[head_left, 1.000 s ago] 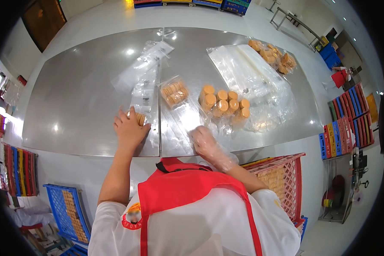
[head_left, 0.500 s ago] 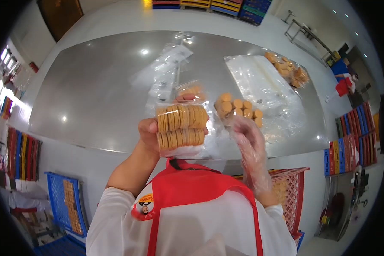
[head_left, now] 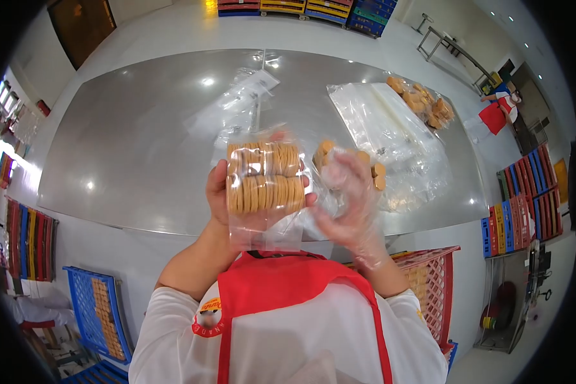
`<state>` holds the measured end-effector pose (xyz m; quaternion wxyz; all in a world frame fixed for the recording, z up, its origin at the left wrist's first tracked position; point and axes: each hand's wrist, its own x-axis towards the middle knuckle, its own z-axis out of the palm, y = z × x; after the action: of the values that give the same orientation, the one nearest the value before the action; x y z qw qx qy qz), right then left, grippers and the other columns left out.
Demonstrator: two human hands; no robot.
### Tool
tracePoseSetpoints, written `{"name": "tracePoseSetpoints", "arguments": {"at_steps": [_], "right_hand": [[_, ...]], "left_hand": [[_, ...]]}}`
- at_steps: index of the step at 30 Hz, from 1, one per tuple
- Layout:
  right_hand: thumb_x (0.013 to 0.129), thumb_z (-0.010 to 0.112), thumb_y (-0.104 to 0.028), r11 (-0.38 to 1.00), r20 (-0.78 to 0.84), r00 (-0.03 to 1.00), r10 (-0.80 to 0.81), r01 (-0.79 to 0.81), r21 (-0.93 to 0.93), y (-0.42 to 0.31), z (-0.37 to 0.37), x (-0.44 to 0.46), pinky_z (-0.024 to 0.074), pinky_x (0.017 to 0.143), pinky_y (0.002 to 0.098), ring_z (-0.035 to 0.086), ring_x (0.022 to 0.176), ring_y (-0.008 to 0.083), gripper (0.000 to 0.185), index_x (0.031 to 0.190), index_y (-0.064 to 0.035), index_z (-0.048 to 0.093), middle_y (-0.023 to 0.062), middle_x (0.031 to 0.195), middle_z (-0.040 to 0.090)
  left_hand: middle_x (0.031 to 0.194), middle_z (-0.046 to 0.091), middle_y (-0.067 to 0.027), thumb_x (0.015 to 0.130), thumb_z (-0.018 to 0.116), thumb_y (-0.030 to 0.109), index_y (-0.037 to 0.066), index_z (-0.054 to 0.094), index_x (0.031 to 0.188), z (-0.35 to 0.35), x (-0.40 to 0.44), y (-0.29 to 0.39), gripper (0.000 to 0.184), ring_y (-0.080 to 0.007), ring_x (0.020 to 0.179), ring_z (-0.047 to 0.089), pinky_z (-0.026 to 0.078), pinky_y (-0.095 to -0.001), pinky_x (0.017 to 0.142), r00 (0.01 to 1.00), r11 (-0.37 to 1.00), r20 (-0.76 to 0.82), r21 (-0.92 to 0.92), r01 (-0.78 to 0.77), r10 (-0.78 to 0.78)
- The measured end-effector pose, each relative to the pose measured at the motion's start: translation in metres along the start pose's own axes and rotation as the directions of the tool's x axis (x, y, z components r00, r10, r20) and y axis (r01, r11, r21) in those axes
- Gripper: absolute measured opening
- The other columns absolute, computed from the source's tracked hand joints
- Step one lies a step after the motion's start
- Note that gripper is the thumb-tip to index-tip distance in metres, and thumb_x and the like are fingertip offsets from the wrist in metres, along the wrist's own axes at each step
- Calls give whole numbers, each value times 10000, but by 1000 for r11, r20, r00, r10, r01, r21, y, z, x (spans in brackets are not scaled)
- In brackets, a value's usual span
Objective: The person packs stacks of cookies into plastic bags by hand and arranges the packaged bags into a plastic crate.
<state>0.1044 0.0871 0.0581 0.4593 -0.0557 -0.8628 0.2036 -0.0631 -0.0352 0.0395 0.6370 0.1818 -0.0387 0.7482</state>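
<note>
Two rows of biscuits [head_left: 265,193] are already inside the clear bag [head_left: 265,239], gripped from below by the left hand [head_left: 218,200] above the table's [head_left: 128,147] near edge; if it is sealed, I cannot tell. The right hand [head_left: 351,200] is open beside it; behind, other stacks [head_left: 379,174] seem left.

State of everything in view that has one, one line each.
Left hand: bare, holding biscuit pack
Biscuit pack: two rows in clear plastic; sealed or not, can't tell
Right hand: gloved, open, blurred
Biscuit stacks: on metal table, partly hidden by right hand
Clear bags: lying on table
Blue crate: partly filled with biscuits
Red crate: partly hidden, biscuits inside
</note>
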Motion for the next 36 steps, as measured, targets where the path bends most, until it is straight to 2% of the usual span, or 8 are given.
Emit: {"name": "tracePoseSetpoints", "arguments": {"at_steps": [4,13,17,19,24,27,33,36], "right_hand": [[716,817,-164,947,-13,950,-312,310,-80,2,17,-3,456,969,464,517,1177,317,608,1267,-205,563,108,1275,530],[735,683,49,994,-141,989,52,-38,100,-4,2,-12,498,703,384,606,854,278,280,987,-73,668,101,942,610],[775,631,66,983,-115,980,159,-147,112,-2,-18,-6,486,704,365,598,827,293,173,905,-47,628,89,844,583],[790,629,60,969,-64,973,220,-210,128,-5,-23,-5,483,713,356,592,813,283,141,887,-41,616,91,842,577],[859,661,-2,887,3,939,344,-326,328,-19,-18,-8,465,704,341,576,790,227,50,871,-11,613,95,840,565],[864,689,-59,471,51,709,703,-519,714,-24,-7,-9,459,704,330,571,780,214,113,842,-2,594,99,830,558],[846,695,-85,932,-1,936,352,-350,90,-27,-11,-19,447,673,396,549,737,312,161,835,-22,547,131,850,557],[858,676,-75,960,-85,962,260,-248,132,-19,-2,-24,441,685,433,549,752,351,145,835,-24,542,150,834,556]], "left_hand": [[1374,504,-203,921,455,593,106,402,1455,-2,1,-12,726,-400,1256,487,330,-594,1097,983,994,-177,-80,-70,55],[1384,501,-144,942,450,607,94,422,1424,-28,-11,-42,704,-347,1257,495,396,-540,1051,897,973,-388,3,229,-210],[1431,438,-132,927,509,570,84,376,1443,-57,-24,-34,721,-297,1270,480,424,-443,1045,884,808,-458,553,204,90],[1407,437,-115,914,584,486,71,344,1441,-48,-20,-36,712,-269,1276,466,421,-411,1021,970,548,-164,835,40,179],[1205,498,-62,902,663,296,46,447,1286,-31,-24,-43,507,-161,1106,500,410,-307,954,966,276,-108,960,41,234],[1142,504,-46,926,640,265,44,463,1265,-31,-24,-47,441,-142,1052,496,401,-295,957,937,342,-127,940,8,327],[1190,483,-69,952,603,254,49,444,1298,-38,-29,-44,433,-156,1087,483,393,-322,993,921,330,-163,943,40,353],[1147,515,-59,962,594,250,43,430,1328,-19,-27,-59,451,-158,1076,509,395,-317,990,879,303,-138,953,-8,457]]}}
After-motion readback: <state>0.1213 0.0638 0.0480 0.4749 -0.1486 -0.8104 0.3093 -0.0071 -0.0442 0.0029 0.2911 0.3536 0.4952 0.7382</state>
